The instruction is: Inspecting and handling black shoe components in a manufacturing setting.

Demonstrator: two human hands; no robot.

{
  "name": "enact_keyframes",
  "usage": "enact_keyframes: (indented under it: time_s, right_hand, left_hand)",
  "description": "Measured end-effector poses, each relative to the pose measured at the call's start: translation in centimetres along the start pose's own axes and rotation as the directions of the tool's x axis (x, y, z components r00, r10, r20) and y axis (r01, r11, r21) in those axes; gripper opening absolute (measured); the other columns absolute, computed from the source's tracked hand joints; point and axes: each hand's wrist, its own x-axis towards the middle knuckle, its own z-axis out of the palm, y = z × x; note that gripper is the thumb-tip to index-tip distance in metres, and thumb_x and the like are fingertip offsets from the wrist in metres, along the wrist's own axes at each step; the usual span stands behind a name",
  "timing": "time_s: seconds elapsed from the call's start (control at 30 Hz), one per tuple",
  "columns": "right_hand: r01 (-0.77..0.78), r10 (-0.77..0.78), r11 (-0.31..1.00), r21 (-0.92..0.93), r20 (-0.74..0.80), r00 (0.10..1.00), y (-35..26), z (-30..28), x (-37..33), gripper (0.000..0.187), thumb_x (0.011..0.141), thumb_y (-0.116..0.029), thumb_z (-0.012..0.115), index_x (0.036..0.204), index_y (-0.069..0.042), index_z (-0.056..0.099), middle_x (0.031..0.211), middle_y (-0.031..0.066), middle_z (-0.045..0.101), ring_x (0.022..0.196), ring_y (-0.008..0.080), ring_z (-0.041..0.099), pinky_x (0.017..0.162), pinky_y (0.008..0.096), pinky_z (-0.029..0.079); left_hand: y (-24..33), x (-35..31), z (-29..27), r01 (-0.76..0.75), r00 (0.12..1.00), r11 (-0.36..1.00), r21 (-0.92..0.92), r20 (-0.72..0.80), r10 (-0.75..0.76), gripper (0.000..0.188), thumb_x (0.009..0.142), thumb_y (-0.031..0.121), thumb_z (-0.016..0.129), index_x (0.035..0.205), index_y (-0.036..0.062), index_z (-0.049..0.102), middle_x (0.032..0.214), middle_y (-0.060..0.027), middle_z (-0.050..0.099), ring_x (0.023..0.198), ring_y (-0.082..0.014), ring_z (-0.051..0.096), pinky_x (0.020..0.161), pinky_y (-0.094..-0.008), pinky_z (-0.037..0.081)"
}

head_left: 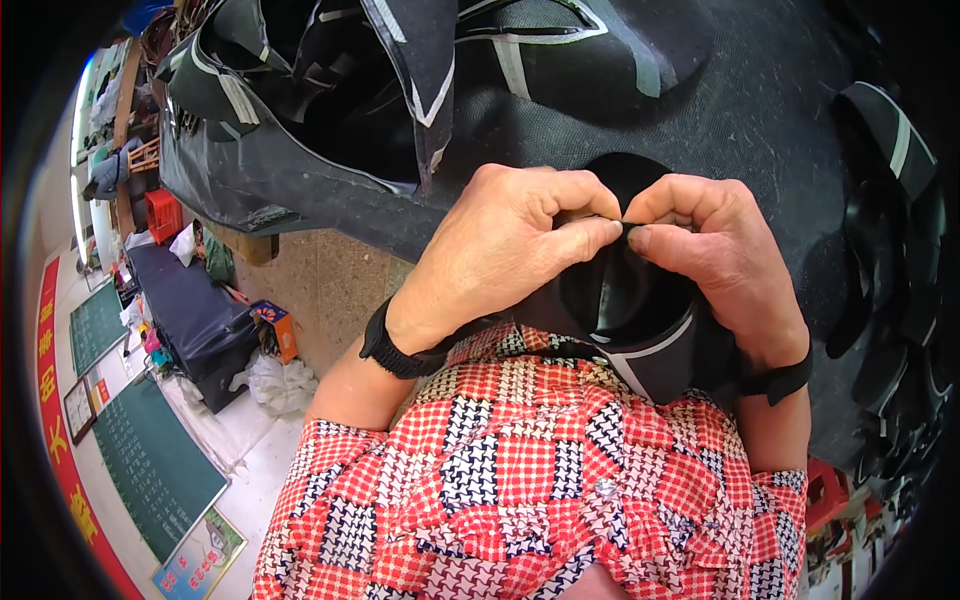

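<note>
My left hand (505, 240) and my right hand (722, 255) meet fingertip to fingertip in front of my chest. Each pinches the edge of a black shoe upper (655, 362) between thumb and forefinger; the exact spot between the fingertips is too small to make out. The upper curves into an open loop below my hands, with a pale strip along its lower edge near my shirt. Dark bands sit on both my wrists.
A black-covered table (760, 130) spreads before me. Several black uppers with pale strips (545, 65) are heaped at the far left, and more (895, 130) lie along the right. A dark covered bench (185, 320), an orange box (275, 330) and a red crate (163, 215) stand at left.
</note>
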Motion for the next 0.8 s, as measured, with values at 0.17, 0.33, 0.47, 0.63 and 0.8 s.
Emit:
enact_keyframes:
  time_s: [0.17,0.33,0.47,0.63,0.8]
  right_hand:
    - [-0.024,0.027,0.997,-0.070,0.054,0.998,0.1,0.2,0.1,0.013,0.075,-0.006,0.059,0.081,0.005,0.064,0.065,0.0002,0.058,0.059,0.0044,0.050,0.053,0.0192,0.040]
    - [-0.076,0.075,0.994,0.076,0.024,0.997,-0.2,0.6,-0.8,0.024,0.075,-0.005,0.063,0.095,0.007,0.058,0.079,0.0045,0.060,0.070,0.0077,0.055,0.061,0.0207,0.045]
    - [-0.105,0.098,0.976,0.190,0.047,0.994,-0.3,0.7,-1.8,0.033,0.076,-0.002,0.065,0.105,0.005,0.052,0.092,0.0064,0.060,0.080,0.0095,0.058,0.071,0.0209,0.047]
    - [-0.046,0.059,0.948,0.314,-0.032,0.998,-0.4,1.3,-1.8,0.022,0.078,0.001,0.062,0.099,0.002,0.054,0.088,0.0043,0.062,0.078,0.0066,0.058,0.071,0.0180,0.046]
    - [0.126,-0.117,0.973,0.191,-0.057,0.991,-1.2,1.5,-1.4,0.020,0.078,0.005,0.061,0.097,0.001,0.055,0.087,0.0038,0.062,0.077,0.0060,0.058,0.070,0.0173,0.046]
  left_hand:
    - [-0.1,-0.3,0.3,0.040,0.999,0.999,0.001,0.019,-0.040,0.011,0.080,0.009,0.063,0.084,-0.0010,0.064,0.070,0.0007,0.058,0.063,-0.0034,0.049,0.057,-0.0198,0.040]
    - [-0.3,-0.7,0.5,0.189,0.982,0.901,-0.390,0.069,-0.176,0.009,0.081,0.009,0.059,0.079,0.0003,0.062,0.071,0.0041,0.055,0.067,-0.0029,0.046,0.062,-0.0181,0.037]
    - [0.1,-1.2,0.4,0.222,0.974,0.851,-0.477,0.075,-0.212,0.008,0.081,0.009,0.058,0.079,0.0009,0.061,0.072,0.0044,0.054,0.068,-0.0026,0.046,0.064,-0.0180,0.037]
    - [0.3,-1.9,0.2,0.141,0.988,0.892,-0.429,-0.003,-0.157,0.008,0.081,0.009,0.058,0.078,0.0013,0.060,0.073,0.0041,0.054,0.068,-0.0027,0.045,0.063,-0.0177,0.037]
    - [1.2,-3.4,0.7,-0.016,0.982,0.941,-0.339,-0.183,-0.049,0.006,0.084,0.007,0.060,0.082,0.0007,0.060,0.075,0.0038,0.054,0.071,-0.0031,0.047,0.064,-0.0181,0.037]
